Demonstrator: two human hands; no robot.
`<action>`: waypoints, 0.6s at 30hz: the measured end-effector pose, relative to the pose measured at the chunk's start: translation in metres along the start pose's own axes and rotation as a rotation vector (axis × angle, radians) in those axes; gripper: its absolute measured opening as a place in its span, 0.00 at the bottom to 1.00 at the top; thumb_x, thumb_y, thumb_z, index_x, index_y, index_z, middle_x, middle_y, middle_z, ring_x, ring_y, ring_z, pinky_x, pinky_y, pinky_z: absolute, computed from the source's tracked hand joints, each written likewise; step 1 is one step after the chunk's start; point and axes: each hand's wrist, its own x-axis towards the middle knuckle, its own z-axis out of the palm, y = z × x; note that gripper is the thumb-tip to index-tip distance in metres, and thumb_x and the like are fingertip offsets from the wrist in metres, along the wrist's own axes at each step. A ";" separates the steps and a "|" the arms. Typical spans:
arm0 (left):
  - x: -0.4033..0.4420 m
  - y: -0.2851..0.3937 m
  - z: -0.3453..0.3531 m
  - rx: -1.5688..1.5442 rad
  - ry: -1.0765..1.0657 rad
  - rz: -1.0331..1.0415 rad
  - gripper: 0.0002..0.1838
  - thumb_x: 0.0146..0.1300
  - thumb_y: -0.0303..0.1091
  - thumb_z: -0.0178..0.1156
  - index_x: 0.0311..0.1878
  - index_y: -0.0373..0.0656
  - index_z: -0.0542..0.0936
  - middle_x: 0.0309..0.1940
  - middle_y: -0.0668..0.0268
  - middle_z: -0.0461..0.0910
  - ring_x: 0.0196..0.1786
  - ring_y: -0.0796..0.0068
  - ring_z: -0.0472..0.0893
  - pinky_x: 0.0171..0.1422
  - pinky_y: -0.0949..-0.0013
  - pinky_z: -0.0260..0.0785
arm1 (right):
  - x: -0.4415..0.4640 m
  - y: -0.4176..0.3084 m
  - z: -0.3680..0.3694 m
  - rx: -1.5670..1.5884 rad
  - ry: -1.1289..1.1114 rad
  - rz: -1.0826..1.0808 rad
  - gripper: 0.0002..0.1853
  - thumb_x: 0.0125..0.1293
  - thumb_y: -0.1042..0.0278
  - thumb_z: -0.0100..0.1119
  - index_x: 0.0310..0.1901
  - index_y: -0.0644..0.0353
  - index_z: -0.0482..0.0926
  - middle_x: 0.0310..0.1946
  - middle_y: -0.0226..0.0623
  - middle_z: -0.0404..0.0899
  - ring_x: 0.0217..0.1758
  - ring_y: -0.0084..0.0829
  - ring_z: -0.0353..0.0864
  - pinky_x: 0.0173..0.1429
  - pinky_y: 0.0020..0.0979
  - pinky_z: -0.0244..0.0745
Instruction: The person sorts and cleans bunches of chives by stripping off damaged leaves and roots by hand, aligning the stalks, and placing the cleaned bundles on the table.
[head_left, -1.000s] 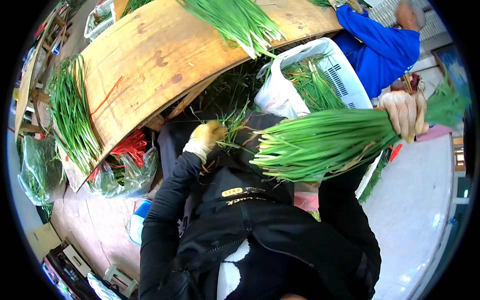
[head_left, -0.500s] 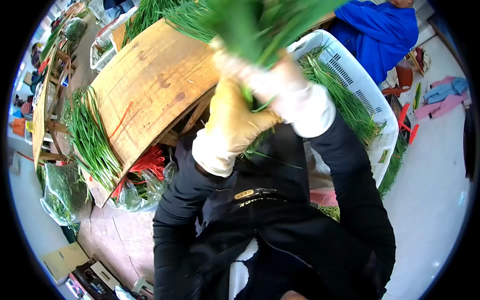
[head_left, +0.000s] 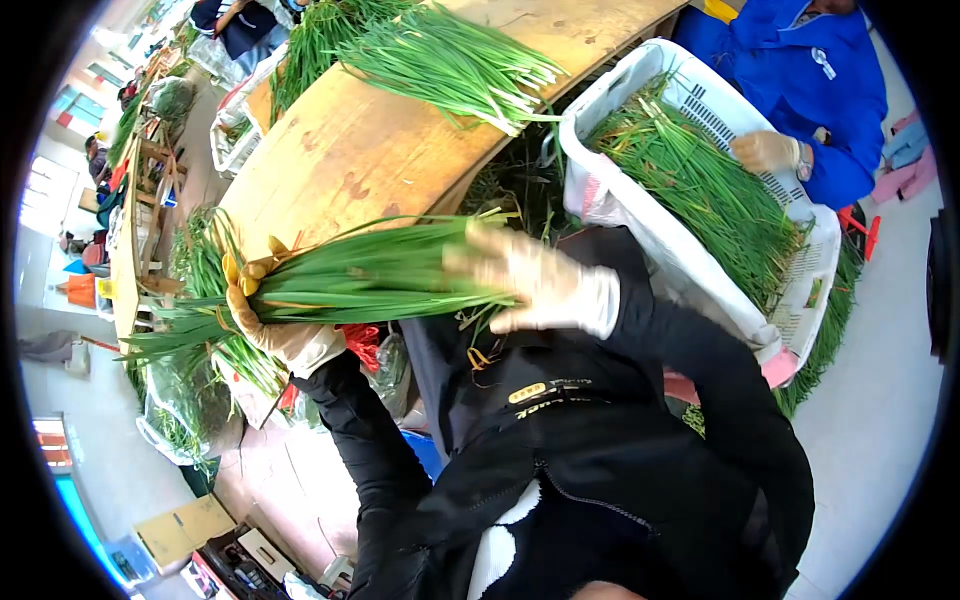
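A bunch of long green Chinese chives lies level across the front of my body, its leaf tips to the left. My left hand, in a tan glove, is wrapped round the leafy part, with the yellow fingertips showing on top. At the other end of the bunch is my right hand, in a pale glove. Its fingers are stretched out with the thumb apart, blurred by motion, over or against the chives; whether they touch I cannot tell.
A wooden table carries a pile of chives. To the right, a white plastic basket holds loose chives. Beside it sits a person in a blue jacket, a gloved hand at the basket. Red ties hang below the table edge.
The bunch has swung down from upright to level. My hands have parted: the left moved left along the leaves, the right came down at the other end. My view has shifted.
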 end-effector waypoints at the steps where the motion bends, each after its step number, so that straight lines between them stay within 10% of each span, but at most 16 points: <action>1: 0.003 0.005 -0.006 -0.033 0.024 0.009 0.08 0.53 0.35 0.56 0.30 0.39 0.76 0.26 0.67 0.77 0.34 0.75 0.76 0.65 0.61 0.56 | -0.005 -0.018 0.013 -0.025 0.052 -0.093 0.36 0.52 0.53 0.54 0.62 0.53 0.55 0.57 0.46 0.59 0.54 0.44 0.65 0.52 0.37 0.67; 6: 0.012 0.025 -0.043 -0.125 -0.109 -0.047 0.10 0.53 0.35 0.55 0.35 0.40 0.77 0.29 0.70 0.78 0.35 0.81 0.74 0.64 0.68 0.54 | -0.034 -0.060 0.044 0.211 -0.080 -0.071 0.20 0.53 0.68 0.47 0.51 0.53 0.69 0.24 0.30 0.67 0.27 0.28 0.75 0.25 0.27 0.72; 12: 0.036 0.071 -0.108 -0.292 -0.259 -0.014 0.09 0.57 0.35 0.52 0.37 0.41 0.74 0.29 0.73 0.76 0.38 0.86 0.74 0.64 0.76 0.54 | -0.091 0.002 0.055 0.062 -0.041 0.208 0.08 0.56 0.67 0.49 0.35 0.57 0.76 0.24 0.32 0.75 0.25 0.27 0.76 0.27 0.26 0.72; 14: 0.017 0.045 -0.051 -0.205 -0.248 0.153 0.07 0.57 0.34 0.53 0.35 0.42 0.73 0.28 0.74 0.76 0.37 0.86 0.74 0.62 0.77 0.56 | -0.075 0.005 0.022 0.832 0.071 0.744 0.11 0.62 0.63 0.47 0.36 0.60 0.76 0.25 0.31 0.77 0.23 0.21 0.74 0.28 0.22 0.71; 18: 0.031 0.054 -0.057 -0.277 -0.470 -0.024 0.07 0.55 0.35 0.54 0.34 0.43 0.72 0.26 0.75 0.75 0.38 0.84 0.74 0.63 0.73 0.56 | -0.033 0.008 0.006 1.631 -0.203 0.556 0.30 0.59 0.43 0.48 0.51 0.64 0.70 0.41 0.39 0.76 0.38 0.22 0.75 0.40 0.21 0.70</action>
